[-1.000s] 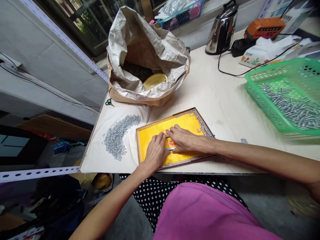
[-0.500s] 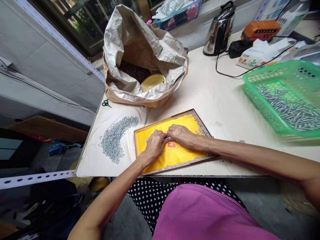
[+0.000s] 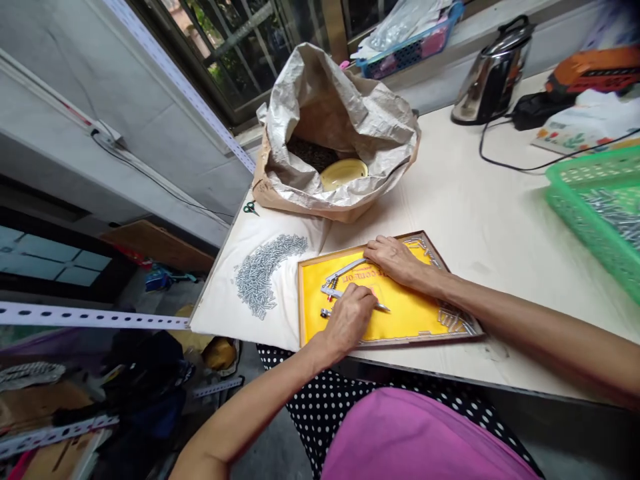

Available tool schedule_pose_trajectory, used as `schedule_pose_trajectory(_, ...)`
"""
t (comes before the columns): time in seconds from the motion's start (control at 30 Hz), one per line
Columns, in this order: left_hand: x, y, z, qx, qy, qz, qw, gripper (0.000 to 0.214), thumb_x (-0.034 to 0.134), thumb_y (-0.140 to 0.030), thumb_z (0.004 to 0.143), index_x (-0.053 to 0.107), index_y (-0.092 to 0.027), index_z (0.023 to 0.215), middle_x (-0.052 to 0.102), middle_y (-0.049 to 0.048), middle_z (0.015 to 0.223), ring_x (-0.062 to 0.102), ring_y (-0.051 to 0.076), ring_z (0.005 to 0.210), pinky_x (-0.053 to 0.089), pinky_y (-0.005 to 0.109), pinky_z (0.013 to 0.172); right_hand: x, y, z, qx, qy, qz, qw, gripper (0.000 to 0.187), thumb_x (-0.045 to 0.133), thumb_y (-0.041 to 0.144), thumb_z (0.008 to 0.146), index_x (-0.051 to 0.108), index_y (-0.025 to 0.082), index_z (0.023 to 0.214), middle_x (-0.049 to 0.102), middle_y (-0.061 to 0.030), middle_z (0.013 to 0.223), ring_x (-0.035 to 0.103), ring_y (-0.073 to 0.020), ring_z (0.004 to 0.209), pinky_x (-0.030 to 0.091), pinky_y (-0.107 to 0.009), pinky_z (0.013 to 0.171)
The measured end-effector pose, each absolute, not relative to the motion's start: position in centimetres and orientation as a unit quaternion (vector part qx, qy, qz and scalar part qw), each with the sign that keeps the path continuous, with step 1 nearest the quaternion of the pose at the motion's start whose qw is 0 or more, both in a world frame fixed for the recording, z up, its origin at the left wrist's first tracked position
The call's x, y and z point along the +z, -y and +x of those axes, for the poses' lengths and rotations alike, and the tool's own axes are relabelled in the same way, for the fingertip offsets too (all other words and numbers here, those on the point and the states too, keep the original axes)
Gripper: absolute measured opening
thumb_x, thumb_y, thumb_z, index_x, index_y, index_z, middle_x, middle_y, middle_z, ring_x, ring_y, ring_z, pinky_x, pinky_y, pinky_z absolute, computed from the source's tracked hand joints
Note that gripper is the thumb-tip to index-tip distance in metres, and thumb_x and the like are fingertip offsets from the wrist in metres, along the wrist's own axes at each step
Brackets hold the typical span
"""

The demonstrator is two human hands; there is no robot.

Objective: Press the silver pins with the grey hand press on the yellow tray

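On the yellow tray [image 3: 411, 313] at the counter's [image 3: 475, 213] near edge, the left hand [image 3: 350, 319] is curled closed on a metal pin [image 3: 383, 308]. The right hand [image 3: 395, 259] lies open, fingertips touching a row of pins [image 3: 345, 269].

On the table [image 3: 480, 213], at its near edge: framed tray [image 3: 301, 307]. Left of it, on a cloth [image 3: 223, 313]: pile of metal pins [image 3: 267, 272]. Behind both: open paper sack [image 3: 345, 127], bowl [image 3: 344, 173] inside, scissors [image 3: 251, 208] at its left. Far right: basket [image 3: 585, 207]; behind it, kettle [image 3: 493, 73].
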State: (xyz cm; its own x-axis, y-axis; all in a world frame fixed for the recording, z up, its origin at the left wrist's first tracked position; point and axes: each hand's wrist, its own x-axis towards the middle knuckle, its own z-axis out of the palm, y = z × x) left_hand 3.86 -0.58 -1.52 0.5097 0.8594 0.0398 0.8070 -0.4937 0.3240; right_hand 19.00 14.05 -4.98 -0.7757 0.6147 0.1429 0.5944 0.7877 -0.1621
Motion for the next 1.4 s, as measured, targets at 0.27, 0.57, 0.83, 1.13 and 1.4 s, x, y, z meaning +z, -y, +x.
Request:
schedule_pose_trajectory(0.27, 1.8, 1.6, -8.1, 0.160, -0.697, 0.696, -0.066, 0.024, 0.048, -0.020, 0.097, 0.072, -0.020, 0.101, 0.067, 0.0090, 0.097, 0.059, 0.024, 0.096, 0.052, 0.038, 0.085, -5.8, -13.6, 21.5, 0.085, 0.924, -0.350, 0.131, 0.026, 0.033, 0.020, 0.100, 0.058, 0.018, 0.092, 0.064, -0.0103, 0.092, 0.054, -0.0238, 0.085, 0.036, -0.036, 0.077)
schedule_pose_trajectory(0.57, -0.9, 3.2, -16.3, -0.064, -0.755, 0.653, -0.021, 0.030, 0.041, -0.017, 0.097, 0.071, -0.020, 0.095, 0.064, 0.0115, 0.097, 0.053, 0.028, 0.102, 0.046, 0.036, 0.083, -3.2, -12.5, 27.2, 0.021, 0.909, -0.400, 0.111, 0.020, 0.037, 0.026, 0.095, 0.049, 0.022, 0.079, 0.060, -0.0085, 0.073, 0.053, -0.0226, 0.068, 0.038, -0.037, 0.070)
schedule_pose_trajectory(0.83, -0.4, 1.9, -17.1, -0.127, -0.707, 0.695, -0.039, 0.027, 0.041, -0.016, 0.094, 0.066, -0.020, 0.085, 0.064, 0.0120, 0.096, 0.055, 0.029, 0.101, 0.046, 0.036, 0.079, -2.3, -11.8, 25.9, 0.063, 0.903, -0.396, 0.154, 0.024, 0.033, 0.029, 0.098, 0.052, 0.021, 0.087, 0.062, -0.0096, 0.083, 0.055, -0.0232, 0.077, 0.039, -0.037, 0.076)
schedule_pose_trajectory(1.13, 2.0, 2.0, -13.6, 0.137, -0.731, 0.668, 0.032, 0.023, 0.049, -0.032, 0.093, 0.068, -0.019, 0.091, 0.069, 0.0090, 0.092, 0.063, 0.025, 0.091, 0.049, 0.037, 0.084, -0.7, -10.7, 22.4, 0.058, 0.925, -0.355, 0.120, 0.025, 0.032, 0.021, 0.096, 0.055, 0.020, 0.085, 0.064, -0.0105, 0.084, 0.051, -0.0211, 0.073, 0.035, -0.035, 0.070)
schedule_pose_trajectory(1.4, 3.2, 1.2, -6.7, 0.349, -0.725, 0.478, 0.352, 0.037, 0.073, -0.050, 0.071, 0.073, -0.015, 0.085, 0.074, 0.0062, 0.086, 0.064, 0.016, 0.071, 0.051, 0.027, 0.066, 0.3, -11.8, 28.0, 0.058, 0.911, -0.379, 0.152, 0.026, 0.033, 0.030, 0.098, 0.055, 0.021, 0.087, 0.061, -0.0094, 0.081, 0.051, -0.0227, 0.076, 0.038, -0.037, 0.075)
